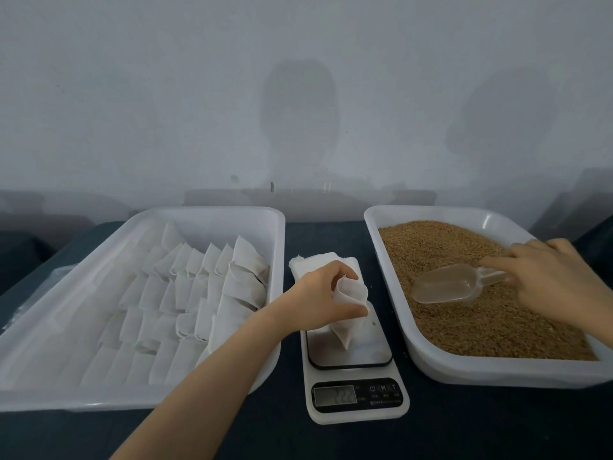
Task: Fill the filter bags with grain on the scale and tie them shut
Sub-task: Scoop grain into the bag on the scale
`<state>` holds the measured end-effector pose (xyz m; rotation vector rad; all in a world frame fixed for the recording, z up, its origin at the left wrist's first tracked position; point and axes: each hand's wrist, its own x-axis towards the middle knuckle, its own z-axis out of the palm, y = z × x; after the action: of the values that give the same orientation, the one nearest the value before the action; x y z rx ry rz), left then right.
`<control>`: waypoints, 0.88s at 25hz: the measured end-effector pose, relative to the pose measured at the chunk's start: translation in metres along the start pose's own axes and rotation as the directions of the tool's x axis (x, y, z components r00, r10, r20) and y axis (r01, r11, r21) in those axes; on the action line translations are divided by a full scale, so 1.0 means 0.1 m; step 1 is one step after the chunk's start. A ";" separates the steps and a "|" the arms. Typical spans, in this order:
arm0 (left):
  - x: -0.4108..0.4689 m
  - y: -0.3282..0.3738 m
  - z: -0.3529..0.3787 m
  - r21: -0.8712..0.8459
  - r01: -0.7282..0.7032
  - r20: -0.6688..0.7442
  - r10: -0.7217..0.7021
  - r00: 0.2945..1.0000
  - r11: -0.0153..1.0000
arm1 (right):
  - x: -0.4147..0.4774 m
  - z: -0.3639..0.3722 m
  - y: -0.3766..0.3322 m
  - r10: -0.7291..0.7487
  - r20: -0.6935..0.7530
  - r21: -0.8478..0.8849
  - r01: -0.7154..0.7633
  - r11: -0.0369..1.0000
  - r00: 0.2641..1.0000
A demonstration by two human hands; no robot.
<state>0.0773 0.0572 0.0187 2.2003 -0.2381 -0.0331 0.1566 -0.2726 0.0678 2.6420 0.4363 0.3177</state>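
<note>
Dark tabletop [331, 439] | left hand [316, 295] pinches white filter bag [352, 291], mouth open

A plain, pale grey wall [298, 78] fills the upper half of the view, matt and bare. Two soft shadows lie on it: a rounded shadow [300, 107] near the middle and a fainter, wider shadow [507, 117] to the right. Low down, a few small marks [235, 178] spot the paint, and a dimmer band runs along the foot of the wall. The table [325, 237] meets the wall; its top is dark blue and dull. Past its left and right ends are dark shapes [20, 257], too dim to make out. The light is soft and cool, without glare.
</note>
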 end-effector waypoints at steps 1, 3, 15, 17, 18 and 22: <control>0.00 0.00 0.00 -0.004 0.003 0.002 -0.003 1.000 1.000 | 0.00 0.01 -0.04 -0.001 0.008 0.015 0.001 1.000 1.000; 0.01 0.00 0.00 -0.011 0.006 0.004 -0.006 1.000 1.000 | 0.00 0.05 -0.10 0.001 0.016 0.079 -0.002 0.997 1.000; 0.01 -0.01 0.01 -0.008 -0.006 0.002 0.006 1.000 1.000 | -0.12 0.43 0.12 0.081 0.152 0.522 -0.149 0.840 0.985; 0.00 -0.02 0.00 -0.002 -0.010 -0.003 0.010 1.000 1.000 | -0.16 0.44 0.14 0.081 0.157 0.581 -0.159 0.798 0.984; 0.00 -0.02 0.00 0.002 -0.010 -0.006 0.010 1.000 1.000 | -0.18 0.45 0.15 0.075 0.167 0.620 -0.164 0.767 0.983; 0.00 -0.02 0.00 0.008 -0.009 -0.010 0.009 1.000 1.000 | -0.27 0.43 0.13 0.068 0.198 0.708 -0.191 0.680 0.978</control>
<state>0.0781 0.0582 0.0165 2.2066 -0.2428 -0.0156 0.1470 -0.3100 0.0318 3.4637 0.3693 -0.0559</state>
